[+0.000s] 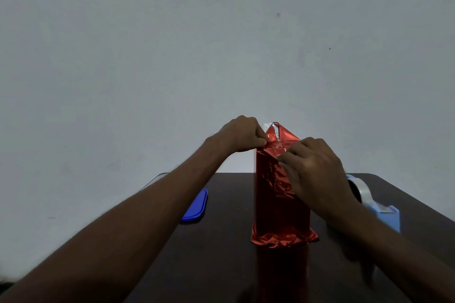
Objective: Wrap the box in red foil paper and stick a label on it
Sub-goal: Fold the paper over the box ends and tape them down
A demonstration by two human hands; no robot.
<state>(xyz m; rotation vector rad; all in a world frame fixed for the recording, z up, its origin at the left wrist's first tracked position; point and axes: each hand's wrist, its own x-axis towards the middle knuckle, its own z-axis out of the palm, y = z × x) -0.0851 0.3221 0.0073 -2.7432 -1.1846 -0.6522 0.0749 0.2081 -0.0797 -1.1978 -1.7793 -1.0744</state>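
A tall box wrapped in red foil paper stands upright in the middle of the dark table. Loose foil flares out at its base, and at the top the foil rises into a pointed flap with its silver underside showing. My left hand pinches the foil at the top left corner of the box. At the top right edge my right hand holds the foil with curled fingers and covers part of the box's right side.
A light blue tape dispenser with a roll of clear tape sits to the right of the box, partly behind my right forearm. A flat blue lid-like object lies to the left. A plain grey wall stands behind the table.
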